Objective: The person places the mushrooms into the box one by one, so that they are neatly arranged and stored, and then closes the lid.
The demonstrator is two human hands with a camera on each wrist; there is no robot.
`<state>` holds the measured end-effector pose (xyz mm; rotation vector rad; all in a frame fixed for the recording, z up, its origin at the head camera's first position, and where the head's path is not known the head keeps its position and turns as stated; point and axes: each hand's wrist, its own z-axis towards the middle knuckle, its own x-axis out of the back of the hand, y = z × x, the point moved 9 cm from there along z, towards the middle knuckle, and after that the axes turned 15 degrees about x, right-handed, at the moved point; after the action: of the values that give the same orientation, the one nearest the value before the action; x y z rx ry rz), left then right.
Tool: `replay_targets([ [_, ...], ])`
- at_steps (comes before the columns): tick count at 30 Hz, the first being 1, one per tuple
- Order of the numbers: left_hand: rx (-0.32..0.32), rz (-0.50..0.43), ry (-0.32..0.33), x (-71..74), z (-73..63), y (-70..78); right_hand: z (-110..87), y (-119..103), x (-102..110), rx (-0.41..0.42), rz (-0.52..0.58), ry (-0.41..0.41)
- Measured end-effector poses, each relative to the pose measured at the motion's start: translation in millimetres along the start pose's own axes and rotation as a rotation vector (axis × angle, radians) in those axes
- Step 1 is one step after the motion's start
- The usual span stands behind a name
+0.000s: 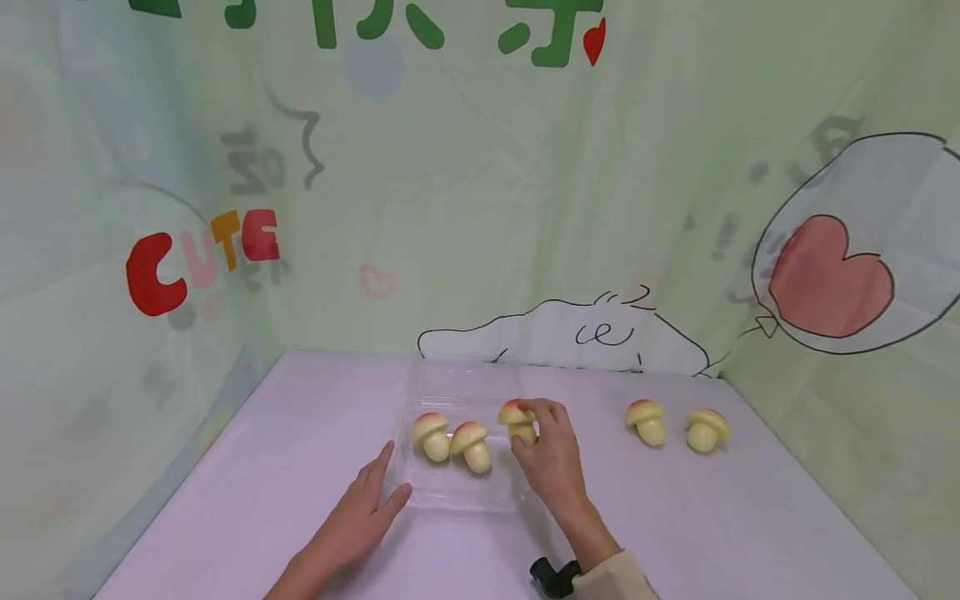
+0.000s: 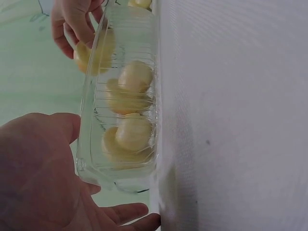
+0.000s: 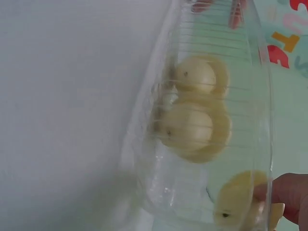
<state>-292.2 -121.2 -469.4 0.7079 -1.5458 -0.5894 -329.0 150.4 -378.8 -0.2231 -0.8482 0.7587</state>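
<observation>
A clear plastic box (image 1: 465, 500) with its lid raised at the back stands on the table. Inside it, two cream-yellow mushrooms (image 1: 432, 437) with reddish caps lie side by side at the left and middle. My right hand (image 1: 551, 454) pinches a third mushroom (image 1: 516, 417) between thumb and fingers, over the box's right end. In the left wrist view that mushroom (image 2: 84, 57) shows up by the box's rim. My left hand (image 1: 363, 508) has its fingers spread and fairly straight, at the box's left side wall, thumb near the front left corner.
Two more mushrooms (image 1: 647, 422) of the same kind lie on the table (image 1: 675, 517) to the right of the box. Printed curtains (image 1: 480, 208) enclose the back and both sides. A small black device (image 1: 553, 577) sits at my right wrist.
</observation>
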Motion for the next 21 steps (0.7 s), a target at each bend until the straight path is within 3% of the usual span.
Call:
replay_targets([
  [11,-0.012,-0.001,0.008,1.5,-0.3,1.6,-1.7,-10,-9,0.079,-0.002,-0.01],
  [21,-0.003,-0.003,-0.005,0.0,-0.2,1.6,-3.2,-16,-22,0.141,-0.086,-0.093],
])
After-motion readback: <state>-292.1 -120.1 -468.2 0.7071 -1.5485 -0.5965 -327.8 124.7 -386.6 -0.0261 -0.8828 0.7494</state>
